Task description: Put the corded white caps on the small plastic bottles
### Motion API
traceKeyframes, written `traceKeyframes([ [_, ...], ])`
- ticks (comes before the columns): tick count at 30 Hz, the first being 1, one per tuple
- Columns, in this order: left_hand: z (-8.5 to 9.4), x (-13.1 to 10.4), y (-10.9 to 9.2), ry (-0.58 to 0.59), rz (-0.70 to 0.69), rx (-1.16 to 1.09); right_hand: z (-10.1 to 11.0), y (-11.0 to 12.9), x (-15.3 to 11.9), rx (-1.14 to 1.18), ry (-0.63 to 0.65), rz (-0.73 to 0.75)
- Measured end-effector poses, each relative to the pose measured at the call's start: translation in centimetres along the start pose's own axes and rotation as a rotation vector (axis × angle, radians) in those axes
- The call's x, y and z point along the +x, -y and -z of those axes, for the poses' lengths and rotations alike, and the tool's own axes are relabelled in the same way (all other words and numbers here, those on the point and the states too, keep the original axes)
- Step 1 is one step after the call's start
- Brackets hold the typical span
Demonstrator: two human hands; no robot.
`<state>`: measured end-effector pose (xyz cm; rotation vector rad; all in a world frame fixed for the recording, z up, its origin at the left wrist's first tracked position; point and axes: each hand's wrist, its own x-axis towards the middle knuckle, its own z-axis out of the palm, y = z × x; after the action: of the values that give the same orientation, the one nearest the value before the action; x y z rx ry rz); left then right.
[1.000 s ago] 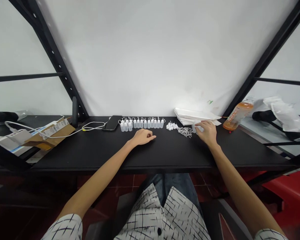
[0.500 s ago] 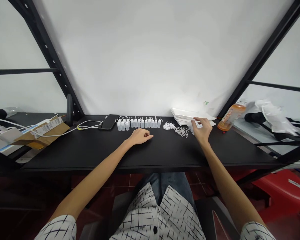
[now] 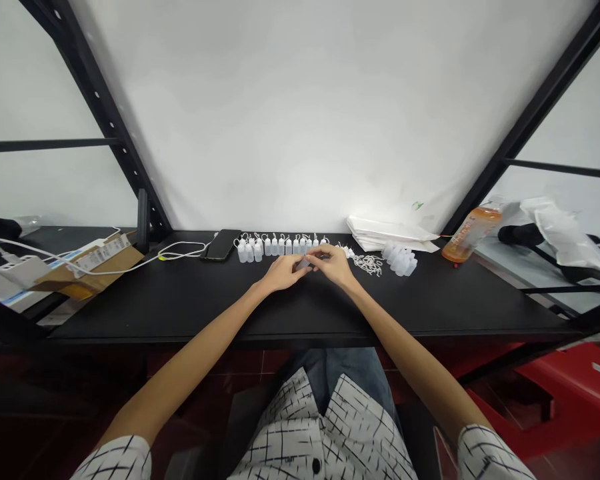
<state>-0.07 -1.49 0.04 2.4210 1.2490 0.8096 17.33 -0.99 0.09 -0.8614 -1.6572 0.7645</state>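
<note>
My left hand (image 3: 284,272) and my right hand (image 3: 333,265) meet at the middle of the black table, both closed around a small translucent plastic bottle (image 3: 304,263). Fingers cover most of it. Behind them stands a row of small bottles with white caps and looped straps (image 3: 281,248), with several more at its left end (image 3: 250,252). Right of my right hand, white caps (image 3: 349,252) show in part. Beside these lies a tangle of white strap-like pieces (image 3: 369,264). Farther right is a cluster of small translucent bottles (image 3: 400,259).
A stack of white sheets (image 3: 390,235) rests against the wall. An orange drink bottle (image 3: 473,233) leans at the right shelf post. To the left lie a black phone (image 3: 221,245), a white cable (image 3: 185,248) and an opened cardboard box (image 3: 93,270). The black table (image 3: 190,300) has a front edge near my lap.
My right hand has moved left from the bottle cluster to the middle, bringing a small bottle to my left hand. My left hand stays near its place and now grips the bottle too.
</note>
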Motion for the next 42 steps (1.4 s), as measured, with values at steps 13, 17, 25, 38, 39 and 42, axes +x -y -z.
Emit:
traceKeyframes([
  [13, 0.4, -0.2, -0.3, 0.046, 0.077, -0.047, 8.9, -2.9, 0.8, -0.833, -0.333, -0.125],
  [17, 0.6, -0.2, -0.4, 0.042, 0.087, -0.017, 10.5, -2.9, 0.6, -0.904, -0.382, -0.178],
  [25, 0.6, -0.3, -0.5, 0.046, 0.106, 0.029, 13.0, -2.1, -0.3, -1.021, -0.206, -0.289],
  [38, 0.4, -0.3, -0.1, 0.042, 0.105, 0.076, 11.5, -1.1, -0.8, -1.075, -0.012, -0.342],
  [39, 0.4, -0.3, -0.1, 0.043, 0.106, 0.074, 11.6, -1.1, -0.8, -1.047, -0.039, -0.34],
  [42, 0.4, -0.3, 0.0, 0.047, 0.105, 0.071, 11.9, -1.3, -0.8, -0.968, -0.113, -0.313],
])
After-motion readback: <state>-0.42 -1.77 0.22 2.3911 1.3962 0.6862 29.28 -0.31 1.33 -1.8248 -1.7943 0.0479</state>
